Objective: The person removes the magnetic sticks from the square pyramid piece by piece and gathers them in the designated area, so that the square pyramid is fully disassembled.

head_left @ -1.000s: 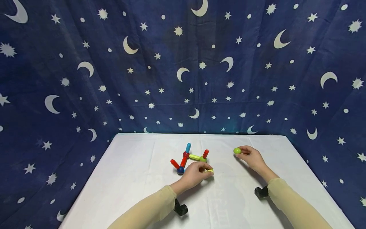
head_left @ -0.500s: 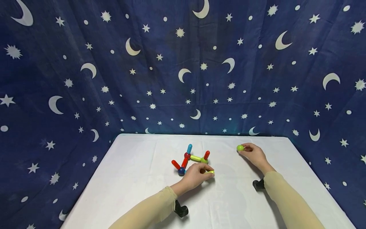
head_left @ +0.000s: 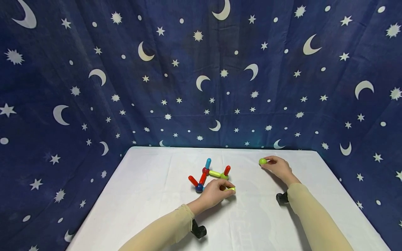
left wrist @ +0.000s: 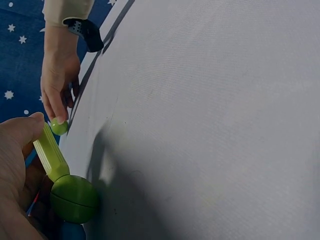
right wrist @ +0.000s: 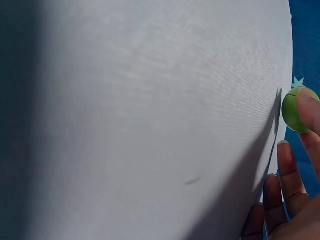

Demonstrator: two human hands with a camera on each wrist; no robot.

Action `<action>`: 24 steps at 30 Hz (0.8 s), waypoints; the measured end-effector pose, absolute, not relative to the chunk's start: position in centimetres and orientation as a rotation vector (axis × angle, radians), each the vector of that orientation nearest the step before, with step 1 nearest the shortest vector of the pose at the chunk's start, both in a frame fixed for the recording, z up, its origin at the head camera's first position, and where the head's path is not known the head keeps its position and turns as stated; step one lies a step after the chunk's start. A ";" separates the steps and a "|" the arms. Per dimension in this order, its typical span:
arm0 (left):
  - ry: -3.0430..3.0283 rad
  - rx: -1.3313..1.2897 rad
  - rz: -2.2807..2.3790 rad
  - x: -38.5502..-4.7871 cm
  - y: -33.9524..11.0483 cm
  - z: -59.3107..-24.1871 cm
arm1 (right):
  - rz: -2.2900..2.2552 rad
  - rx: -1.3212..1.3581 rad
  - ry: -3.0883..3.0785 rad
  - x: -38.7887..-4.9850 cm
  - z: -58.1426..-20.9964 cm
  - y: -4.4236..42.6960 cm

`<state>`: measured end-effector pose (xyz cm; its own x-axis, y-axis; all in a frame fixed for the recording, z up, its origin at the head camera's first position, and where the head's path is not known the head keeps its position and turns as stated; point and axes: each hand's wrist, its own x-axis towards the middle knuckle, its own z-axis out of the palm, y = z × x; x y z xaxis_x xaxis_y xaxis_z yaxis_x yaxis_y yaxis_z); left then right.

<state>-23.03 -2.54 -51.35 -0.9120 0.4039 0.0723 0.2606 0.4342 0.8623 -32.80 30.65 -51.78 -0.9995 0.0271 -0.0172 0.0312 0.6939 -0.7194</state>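
Note:
My left hand [head_left: 214,194] pinches a yellow-green rod [left wrist: 51,154] between thumb and fingers; in the left wrist view this rod joins a green ball [left wrist: 75,199], with a blue piece [left wrist: 73,231] below it. Just behind that hand in the head view lies a linked shape: a dark blue ball [head_left: 199,188], red rods, a dark red ball [head_left: 205,170], a light blue rod [head_left: 208,163], a yellow-green rod [head_left: 215,173], a green ball [head_left: 224,176] and a raised red rod [head_left: 227,170]. Farther right, my right hand [head_left: 280,170] holds a separate green ball [head_left: 262,161] at its fingertips.
A white cloth covers the table [head_left: 150,174]. Behind and beside it hangs a dark blue curtain [head_left: 188,97] with moons and stars. Black wrist mounts [head_left: 198,230] sit under both sleeves.
My right hand with the green ball has shifted slightly back and right since a second ago, then a touch left. The left hand keeps its hold; the whole head view has shifted slightly.

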 end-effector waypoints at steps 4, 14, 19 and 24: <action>2.540 0.586 1.479 -23.1 -2.4 -51.3 | -1.220 0.067 2.879 -33.0 -51.6 30.6; 2.539 0.587 1.481 -23.3 -2.3 -51.1 | -1.242 0.073 2.853 -33.3 -51.3 30.6; 2.544 0.595 1.476 -23.4 -2.2 -51.1 | -1.247 0.064 2.848 -33.4 -51.4 30.7; 2.543 0.595 1.475 -23.4 -2.2 -51.2 | -1.244 0.060 2.841 -33.6 -51.6 30.9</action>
<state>-23.44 -2.20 -51.16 -0.9118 0.4038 0.0743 0.2649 0.4405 0.8578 -33.56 30.88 -51.59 -0.9985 0.0193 -0.0518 0.0511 0.6778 -0.7335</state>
